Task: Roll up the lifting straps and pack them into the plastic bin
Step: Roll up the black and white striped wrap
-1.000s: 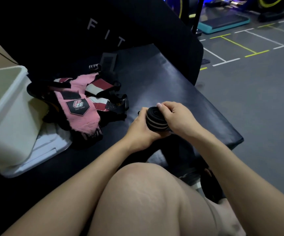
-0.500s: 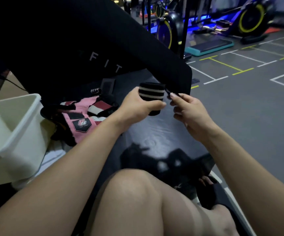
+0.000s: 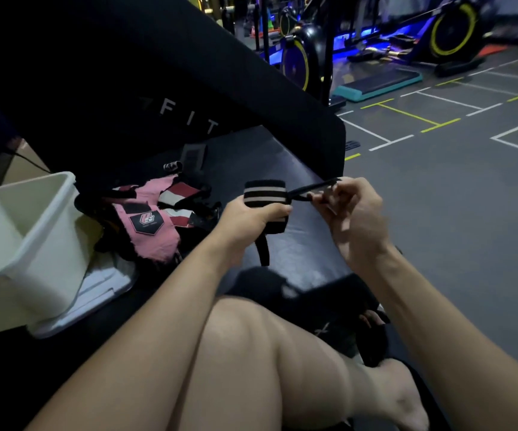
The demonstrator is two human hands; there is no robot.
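Both forearms come in bare, no sleeves, no watch, no bands at either wrist. The left hand [image 3: 251, 220] and right hand [image 3: 355, 214] are ungloved, nails short. A bare knee [image 3: 251, 337] fills the foreground; below it, a foot in a dark open-toed sandal [image 3: 372, 337].

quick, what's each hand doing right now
Left hand: grips the rolled black strap.
Right hand: pinches the strap's loose black tail end.
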